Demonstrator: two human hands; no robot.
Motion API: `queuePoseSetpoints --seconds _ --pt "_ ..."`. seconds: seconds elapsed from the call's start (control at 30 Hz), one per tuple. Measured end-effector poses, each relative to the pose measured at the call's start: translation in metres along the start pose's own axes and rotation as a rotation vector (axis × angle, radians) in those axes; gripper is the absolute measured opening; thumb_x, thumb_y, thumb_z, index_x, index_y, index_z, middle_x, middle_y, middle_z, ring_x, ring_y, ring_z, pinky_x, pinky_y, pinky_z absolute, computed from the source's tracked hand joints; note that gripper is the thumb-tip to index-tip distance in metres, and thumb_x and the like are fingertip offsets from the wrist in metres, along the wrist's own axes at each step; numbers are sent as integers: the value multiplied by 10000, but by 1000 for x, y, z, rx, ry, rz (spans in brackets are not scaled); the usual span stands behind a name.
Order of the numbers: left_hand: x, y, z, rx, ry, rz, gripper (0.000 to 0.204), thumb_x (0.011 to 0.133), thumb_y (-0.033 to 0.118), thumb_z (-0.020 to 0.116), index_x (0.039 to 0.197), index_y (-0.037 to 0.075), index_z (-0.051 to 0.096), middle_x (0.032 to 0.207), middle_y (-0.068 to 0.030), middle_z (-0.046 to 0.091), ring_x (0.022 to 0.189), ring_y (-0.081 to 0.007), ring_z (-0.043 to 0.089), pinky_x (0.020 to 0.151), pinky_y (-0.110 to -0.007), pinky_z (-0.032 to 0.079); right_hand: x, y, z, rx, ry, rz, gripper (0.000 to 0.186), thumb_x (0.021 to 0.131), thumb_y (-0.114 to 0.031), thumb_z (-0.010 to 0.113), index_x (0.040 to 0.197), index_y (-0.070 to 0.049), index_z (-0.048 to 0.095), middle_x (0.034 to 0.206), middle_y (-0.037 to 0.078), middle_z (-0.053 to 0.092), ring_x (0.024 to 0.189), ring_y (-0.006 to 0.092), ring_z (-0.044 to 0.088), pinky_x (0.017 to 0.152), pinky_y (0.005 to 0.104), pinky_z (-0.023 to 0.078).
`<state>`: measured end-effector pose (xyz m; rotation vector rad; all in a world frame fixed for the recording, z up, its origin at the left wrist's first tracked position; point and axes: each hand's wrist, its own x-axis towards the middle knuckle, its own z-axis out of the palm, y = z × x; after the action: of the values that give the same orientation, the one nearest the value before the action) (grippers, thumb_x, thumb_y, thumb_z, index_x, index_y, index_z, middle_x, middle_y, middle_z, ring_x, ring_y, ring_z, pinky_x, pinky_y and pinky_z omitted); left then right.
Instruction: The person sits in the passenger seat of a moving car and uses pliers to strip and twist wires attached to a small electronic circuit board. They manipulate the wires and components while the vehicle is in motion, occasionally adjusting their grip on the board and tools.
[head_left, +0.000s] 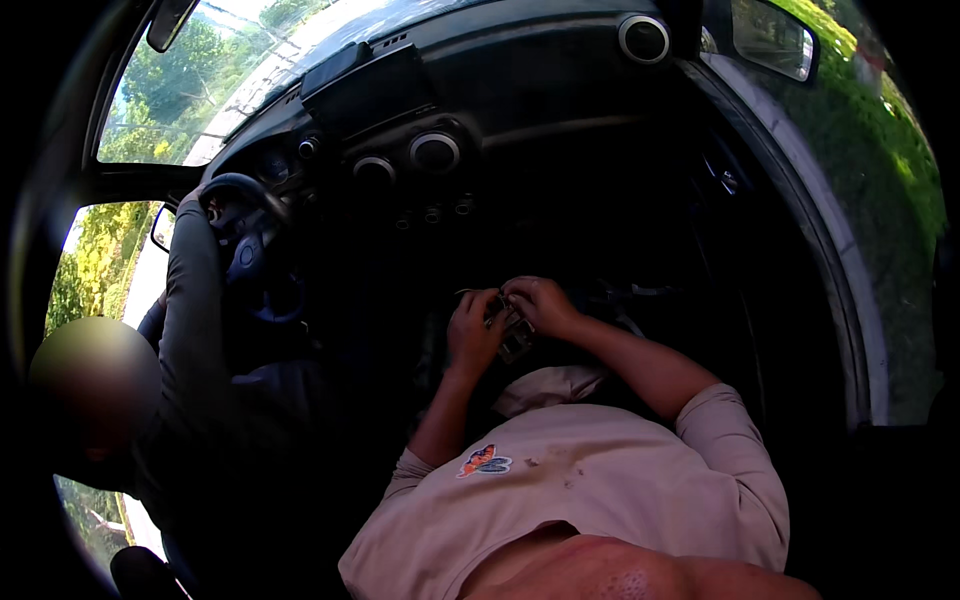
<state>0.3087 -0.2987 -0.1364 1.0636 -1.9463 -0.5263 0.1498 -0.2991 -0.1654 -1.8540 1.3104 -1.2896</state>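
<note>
Above my lap, my left hand [474,332] has its fingers curled round the near side of a small boxy object with pale frame-like edges [515,342]. My right hand [541,304] meets it from the other side, its fingertips pinched together at the object's top edge. A thin pale strand [463,291] sticks out beside my left fingertips. Dim light hides what kind of object this is and what the right fingertips pinch.
At my left another person's sleeved arm [193,280] reaches to the steering wheel [247,255]. Ahead runs the dashboard [540,90] with round vents and a screen [375,90]. The car door [800,230] with its side mirror [772,38] bounds my right.
</note>
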Motion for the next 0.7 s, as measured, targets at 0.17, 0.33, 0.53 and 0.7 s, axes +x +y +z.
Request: queuePoseSetpoints --seconds 0.17,0.33,0.53,0.7 --pt "-12 -19 -27 213 66 343 168 751 85 678 916 79 648 874 -75 617 811 -263 602 710 -360 463 -12 -20 26 282 -128 223 109 869 -58 550 931 7 612 797 58 626 687 119 577 639 272 479" --pt "-9 -11 -42 268 59 409 150 731 84 684 879 80 658 867 -49 617 834 -232 598 712 -360 448 -16 -6 43 389 -152 261 103 870 -77 549 907 1 605 749 54 610 643 107 555 602 259 462" --pt "-17 -29 -54 303 -15 529 161 690 91 689 845 89 646 840 -25 609 826 -212 591 721 -361 438 -24 -25 39 414 -221 264 129 884 -108 556 908 8 605 750 31 605 654 69 550 587 237 455" --pt "-27 -20 -50 298 -67 514 125 702 115 689 811 91 634 802 -36 587 788 -226 576 697 -365 429 -35 -24 40 362 -185 252 112 859 -72 583 915 20 611 741 57 635 647 91 567 615 263 470"
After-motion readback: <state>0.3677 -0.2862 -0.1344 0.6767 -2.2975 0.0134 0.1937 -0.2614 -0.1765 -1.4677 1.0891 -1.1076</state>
